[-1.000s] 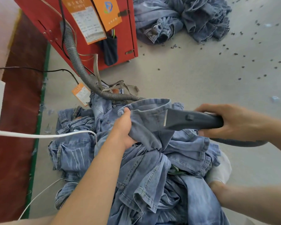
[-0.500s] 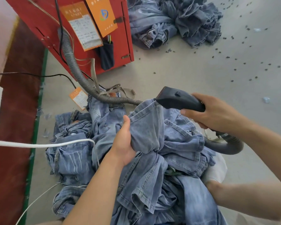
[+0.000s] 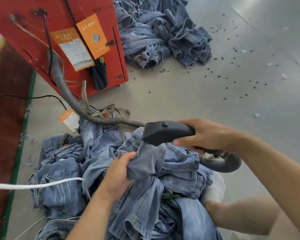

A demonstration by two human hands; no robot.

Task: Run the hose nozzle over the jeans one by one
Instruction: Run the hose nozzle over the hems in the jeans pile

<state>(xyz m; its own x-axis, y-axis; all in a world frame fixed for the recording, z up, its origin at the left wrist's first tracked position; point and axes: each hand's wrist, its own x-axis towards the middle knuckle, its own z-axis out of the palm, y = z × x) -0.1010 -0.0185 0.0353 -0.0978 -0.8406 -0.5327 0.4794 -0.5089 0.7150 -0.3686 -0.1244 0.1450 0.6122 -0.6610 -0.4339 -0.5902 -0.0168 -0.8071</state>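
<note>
My right hand point(image 3: 208, 134) grips the rear of a dark grey hose nozzle point(image 3: 164, 131), whose mouth points left and down onto a bunched fold of light blue jeans point(image 3: 149, 163). My left hand point(image 3: 119, 172) grips that same fold just below the nozzle's mouth. The jeans lie over my lap on top of a heap of more jeans point(image 3: 62, 184). A grey ribbed hose point(image 3: 66, 94) runs from the red machine point(image 3: 64, 18) to the nozzle, and another loop of hose point(image 3: 227, 166) curls under my right wrist.
A second pile of jeans point(image 3: 163, 35) lies on the grey floor behind the red machine. Small dark scraps point(image 3: 232, 80) dot the floor at right. A white cord point(image 3: 33, 185) crosses from the left. My knee point(image 3: 241, 215) is at lower right.
The nozzle has come back down and to the right onto the fold. My left hand has shifted its grip lower on the fabric, bunching it under the nozzle's mouth.
</note>
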